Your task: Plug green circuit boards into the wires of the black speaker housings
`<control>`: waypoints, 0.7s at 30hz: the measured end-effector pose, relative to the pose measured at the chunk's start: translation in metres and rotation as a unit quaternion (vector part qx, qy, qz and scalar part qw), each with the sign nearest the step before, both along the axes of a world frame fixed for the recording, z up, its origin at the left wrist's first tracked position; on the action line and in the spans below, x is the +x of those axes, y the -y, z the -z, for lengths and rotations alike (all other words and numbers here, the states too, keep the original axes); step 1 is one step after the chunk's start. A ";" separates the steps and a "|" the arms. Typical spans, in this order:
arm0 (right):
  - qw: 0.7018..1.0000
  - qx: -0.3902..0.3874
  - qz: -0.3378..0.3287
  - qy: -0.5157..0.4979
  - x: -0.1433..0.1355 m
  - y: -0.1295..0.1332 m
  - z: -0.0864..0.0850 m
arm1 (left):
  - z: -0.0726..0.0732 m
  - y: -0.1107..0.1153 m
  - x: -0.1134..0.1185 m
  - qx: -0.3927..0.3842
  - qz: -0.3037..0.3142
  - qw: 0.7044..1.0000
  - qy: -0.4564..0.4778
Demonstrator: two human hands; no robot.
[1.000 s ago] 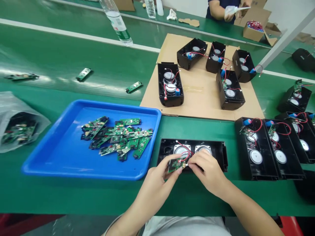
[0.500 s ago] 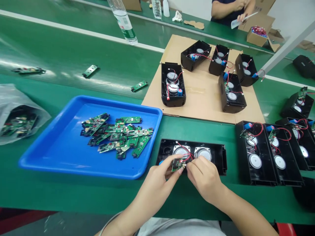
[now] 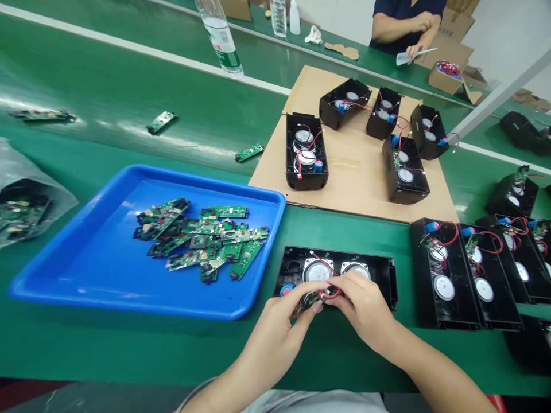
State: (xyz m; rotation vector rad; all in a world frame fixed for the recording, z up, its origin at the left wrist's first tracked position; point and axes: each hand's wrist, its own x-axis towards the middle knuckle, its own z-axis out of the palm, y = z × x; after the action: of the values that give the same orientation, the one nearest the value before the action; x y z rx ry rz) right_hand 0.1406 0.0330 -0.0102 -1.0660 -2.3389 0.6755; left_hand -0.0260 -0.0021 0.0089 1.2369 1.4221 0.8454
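"Green bench (image 3: 129,350), seen from the head camera: what surrounds the blue tray (image 3: 81,258)?"

"Left of it is a clear plastic bag (image 3: 58,186) with circuit boards inside. A heap of green boards (image 3: 215,235) lies in the tray, mostly toward its right half. Beyond its far rim, three loose boards (image 3: 162,122) lie well apart from one another, and farther off stands a water bottle (image 3: 224,46)."

"And to the right of the tray?"

"A black casing (image 3: 381,272) lies open just beside it, with two round speakers (image 3: 317,271) inside and a blue part (image 3: 287,289) at the end nearer the tray. Past the tray's far right corner, a cardboard sheet (image 3: 355,183) carries five more open casings (image 3: 306,152)."

"Where are the hands?"

"Right of the tray, over the casing's near edge. The left hand (image 3: 278,324) pinches a small circuit board (image 3: 308,299) between thumb and fingers. The right hand (image 3: 368,307) bends its fingers at the board's right end, by some red wires (image 3: 332,293); I cannot tell what they pinch."

"Anyone else?"

"Well beyond the tray, to the right, a co-worker (image 3: 400,24) holds a bottle with a thin nozzle (image 3: 403,58)."
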 end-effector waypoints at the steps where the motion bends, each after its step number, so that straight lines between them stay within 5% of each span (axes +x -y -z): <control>1: 1.000 0.007 0.001 -0.003 0.000 -0.001 0.000 | 0.001 0.001 0.000 0.001 0.001 1.000 0.004; 3: 1.000 -0.002 -0.001 -0.007 0.002 -0.005 -0.002 | 0.004 0.002 0.000 -0.003 0.009 1.000 0.008; 8: 0.985 -0.164 -0.049 0.000 0.005 -0.027 -0.018 | 0.001 0.006 -0.003 -0.014 0.007 1.000 -0.001; 14: 0.982 -0.053 0.036 0.179 -0.014 -0.035 -0.005 | -0.005 0.006 -0.014 -0.048 -0.051 0.997 0.009; 21: 0.974 -0.209 0.075 -0.049 0.007 -0.022 -0.012 | -0.001 0.008 -0.004 -0.043 -0.050 0.998 0.008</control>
State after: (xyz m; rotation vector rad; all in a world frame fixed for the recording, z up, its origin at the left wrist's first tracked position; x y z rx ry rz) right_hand 0.1480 0.0547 0.0020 -1.3379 -2.0540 1.1653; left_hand -0.0303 -0.0097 0.0100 1.0984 1.5017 0.8505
